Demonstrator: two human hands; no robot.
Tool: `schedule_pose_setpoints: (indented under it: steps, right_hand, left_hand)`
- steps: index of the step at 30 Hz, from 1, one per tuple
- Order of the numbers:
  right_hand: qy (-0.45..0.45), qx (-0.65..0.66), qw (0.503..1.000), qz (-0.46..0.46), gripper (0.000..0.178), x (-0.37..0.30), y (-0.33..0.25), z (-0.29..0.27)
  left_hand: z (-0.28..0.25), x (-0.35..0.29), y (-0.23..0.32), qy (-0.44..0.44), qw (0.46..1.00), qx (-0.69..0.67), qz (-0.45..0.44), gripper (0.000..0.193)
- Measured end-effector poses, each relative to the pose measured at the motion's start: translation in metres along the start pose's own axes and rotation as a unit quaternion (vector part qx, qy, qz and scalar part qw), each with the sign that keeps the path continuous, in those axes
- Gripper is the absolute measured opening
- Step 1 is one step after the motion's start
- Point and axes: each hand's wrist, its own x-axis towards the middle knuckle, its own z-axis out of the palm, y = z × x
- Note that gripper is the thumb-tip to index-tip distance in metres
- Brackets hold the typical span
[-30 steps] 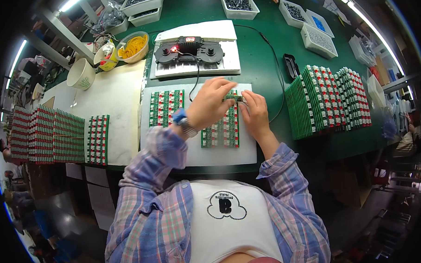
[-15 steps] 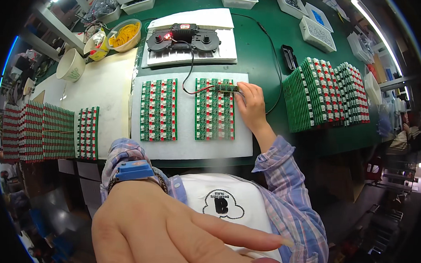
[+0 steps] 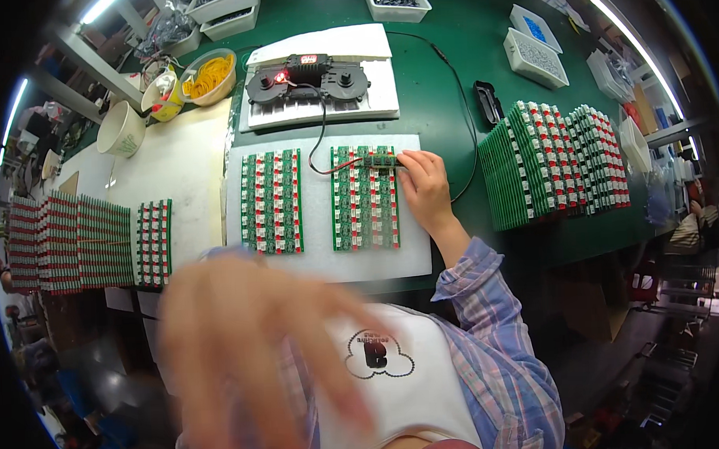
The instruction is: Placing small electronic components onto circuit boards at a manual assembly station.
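My right hand (image 3: 426,189) pinches the right end of a small green circuit board strip (image 3: 379,162) wired with a red and black lead. The strip lies across the upper part of the right-hand circuit board panel (image 3: 365,216), which is green with rows of white and red connectors. A similar panel (image 3: 271,216) lies to its left on the same white mat (image 3: 319,265). Close to the camera, my left hand (image 3: 249,339) is raised and blurred, its fingers apart and nothing visible in them. It hides the lower left of the view.
A black twin-reel device (image 3: 307,80) with a lit red light sits on white foam behind the panels. Stacked panels stand at left (image 3: 99,237) and right (image 3: 540,167). Beyond are a bowl of yellow bands (image 3: 209,78), a white cup (image 3: 121,130) and parts bins (image 3: 537,58).
My left hand has moved up and left, its fingers now hanging downward. The view has tilted slightly, while my right hand still holds the strip at the right panel.
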Motion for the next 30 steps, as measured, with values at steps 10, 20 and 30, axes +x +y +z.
schedule_pose_setpoints:
  steps: [10,20,30]
  right_hand:
    - [0.008,-0.014,0.999,-0.028,0.031,-0.001,-0.004,-0.004]
    - [0.011,-0.021,0.999,-0.033,0.031,0.0,-0.002,-0.001]
    - [0.005,-0.033,0.999,-0.037,0.031,0.0,-0.001,0.001]
  left_hand:
    - [-0.095,-0.146,-0.082,-0.007,0.492,0.773,-0.401,0.028]
    - [-0.117,-0.162,-0.089,0.01,0.513,0.762,-0.395,0.027]
    - [-0.125,-0.167,-0.094,-0.002,0.528,0.755,-0.389,0.028]
